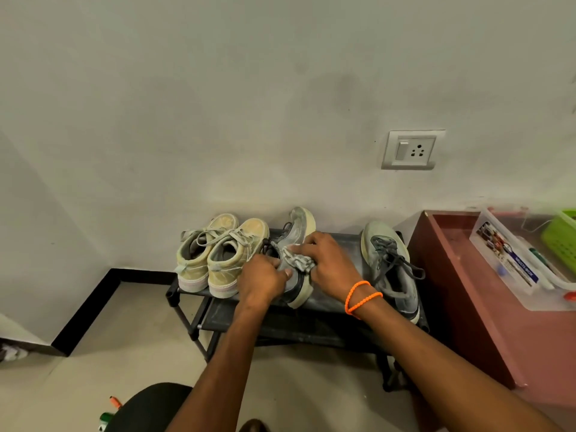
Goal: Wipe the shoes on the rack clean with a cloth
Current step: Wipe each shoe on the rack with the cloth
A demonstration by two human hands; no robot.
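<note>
Pale plastered wall [218,104] fills most of the frame, with a white switch-and-socket plate [412,150] right of centre and a reddish-brown counter [467,291] along the right edge. Low in the middle stands a black tube-framed shoe rack [193,310] on a beige tiled floor [103,353]. On its top shelf, at the left, sits a pair of beige canvas lace-up sneakers [218,260]; at the right lies a grey running shoe with dark laces [391,266], and in the centre its grey, white-soled mate [296,235] is tipped onto its side. Wiping looks to be midway: this tilted shoe is in hand, and I cannot tell from the picture which others are already clean. The left hand [261,280] curls around the heel end of the tilted shoe, steadying it. The right hand [332,263], with orange beaded bands [361,296] at the wrist, bunches a grey-and-white crumpled cloth [296,260] in its fingers and presses it against the shoe's side. Both hands are close together on the same shoe.
</note>
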